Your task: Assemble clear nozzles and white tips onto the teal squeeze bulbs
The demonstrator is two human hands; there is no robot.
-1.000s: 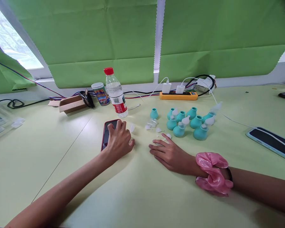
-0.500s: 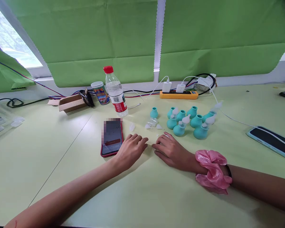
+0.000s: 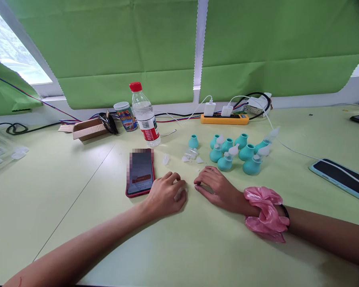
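My left hand [image 3: 168, 194] rests on the table with its fingers curled. A small translucent white piece [image 3: 181, 193] shows between thumb and fingers, mostly hidden. My right hand [image 3: 214, 185] lies to its right, thumb and fingers apart, with nothing visible in it. Beyond the right hand stand several turquoise rubber bulbs [image 3: 252, 165], some with clear nozzle tips [image 3: 233, 150] in them. One bulb [image 3: 193, 141] stands apart, its mouth bare. Small clear tubes [image 3: 191, 153] and white tips [image 3: 200, 160] lie in front of it. Another white translucent tip [image 3: 166, 159] is near the phone.
A red-cased phone [image 3: 140, 175] lies beside my left hand. Behind it stand a water bottle [image 3: 146, 119] and a can [image 3: 125, 116]. An orange power strip [image 3: 225, 118] holds chargers at the back. A blue-cased phone [image 3: 341, 179] with a white cable lies at right.
My left hand has curled its fingers, and the white translucent piece now shows in it. My right hand has drawn slightly away to the right, its thumb and fingers parting.
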